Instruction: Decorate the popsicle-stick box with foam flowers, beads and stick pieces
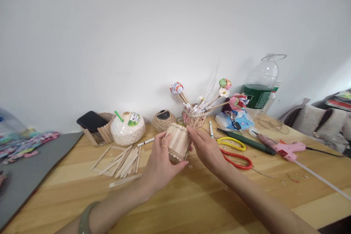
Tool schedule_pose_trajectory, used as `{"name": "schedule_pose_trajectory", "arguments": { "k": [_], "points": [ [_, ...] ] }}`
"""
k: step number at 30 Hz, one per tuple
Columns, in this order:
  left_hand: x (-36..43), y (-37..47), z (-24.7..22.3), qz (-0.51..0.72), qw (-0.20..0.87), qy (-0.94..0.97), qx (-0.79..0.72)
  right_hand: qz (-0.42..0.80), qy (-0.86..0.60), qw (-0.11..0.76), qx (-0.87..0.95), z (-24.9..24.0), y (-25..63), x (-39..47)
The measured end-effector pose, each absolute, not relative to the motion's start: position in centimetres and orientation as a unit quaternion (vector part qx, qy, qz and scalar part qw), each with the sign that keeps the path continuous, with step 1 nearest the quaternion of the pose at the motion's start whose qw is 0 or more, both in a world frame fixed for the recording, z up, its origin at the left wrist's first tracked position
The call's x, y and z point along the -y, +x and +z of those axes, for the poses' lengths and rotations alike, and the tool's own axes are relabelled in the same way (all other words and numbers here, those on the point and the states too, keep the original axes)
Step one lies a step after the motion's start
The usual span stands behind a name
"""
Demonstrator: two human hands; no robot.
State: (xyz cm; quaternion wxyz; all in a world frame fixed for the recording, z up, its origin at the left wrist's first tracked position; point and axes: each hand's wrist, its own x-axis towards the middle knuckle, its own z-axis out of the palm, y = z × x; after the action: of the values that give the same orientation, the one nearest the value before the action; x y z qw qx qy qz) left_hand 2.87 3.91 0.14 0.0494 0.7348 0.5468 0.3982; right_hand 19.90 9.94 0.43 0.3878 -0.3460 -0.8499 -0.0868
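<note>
Between my two hands is a small box made of craft sticks [178, 142], tilted so that a slatted side faces me. My left hand [161, 157] grips its left side and lower edge, thumb stretched along the bottom. My right hand [204, 148] closes on the upper right edge, its fingertips pressed together there; some fingers are hidden behind the box. Loose craft sticks [127, 162] lie in a pile left of my left hand. Scissors with one yellow and one red handle [237, 162] rest just right of my right hand.
A pink glue gun [285, 149] with a long glue stick lies right, beside a green cutter [249, 142]. Behind stand a twine ball [163, 120], a decorated pot [193, 119] of paper flowers, a white coconut [127, 131], a stick holder with a phone [91, 120] and a large bottle [259, 91].
</note>
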Motion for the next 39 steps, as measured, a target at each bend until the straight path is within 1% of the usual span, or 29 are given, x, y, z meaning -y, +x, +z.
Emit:
{"name": "schedule_pose_trajectory", "arguments": {
  "k": [7,17,25,28,31,33,36,39],
  "points": [
    [-3.9,2.9,0.1,0.403,0.046,0.732,-0.547,-0.087,-0.335,0.413,0.843,-0.1,19.8,-10.4],
    [-3.9,3.0,0.2,0.398,0.046,0.727,-0.558,-0.069,-0.339,0.421,0.839,0.1,19.6,-10.3],
    [-4.0,2.9,-0.2,0.397,0.032,0.722,-0.565,-0.026,-0.358,0.439,0.823,-0.1,19.0,-10.2],
    [-3.9,2.2,0.9,0.377,0.010,0.737,-0.560,0.009,-0.357,0.455,0.816,0.2,18.9,-10.2],
    [-3.8,1.2,2.9,0.357,-0.022,0.781,-0.511,0.047,-0.340,0.468,0.814,0.8,18.8,-9.5],
    [-3.9,0.7,4.1,0.373,-0.022,0.786,-0.493,0.069,-0.318,0.466,0.823,1.4,18.7,-8.5],
    [-4.2,0.5,5.0,0.369,0.024,0.784,-0.499,0.092,-0.278,0.447,0.845,2.5,18.3,-6.7],
    [-4.2,0.5,5.3,0.321,0.107,0.786,-0.517,0.093,-0.304,0.428,0.846,3.6,19.1,-6.3]
  ]
}}
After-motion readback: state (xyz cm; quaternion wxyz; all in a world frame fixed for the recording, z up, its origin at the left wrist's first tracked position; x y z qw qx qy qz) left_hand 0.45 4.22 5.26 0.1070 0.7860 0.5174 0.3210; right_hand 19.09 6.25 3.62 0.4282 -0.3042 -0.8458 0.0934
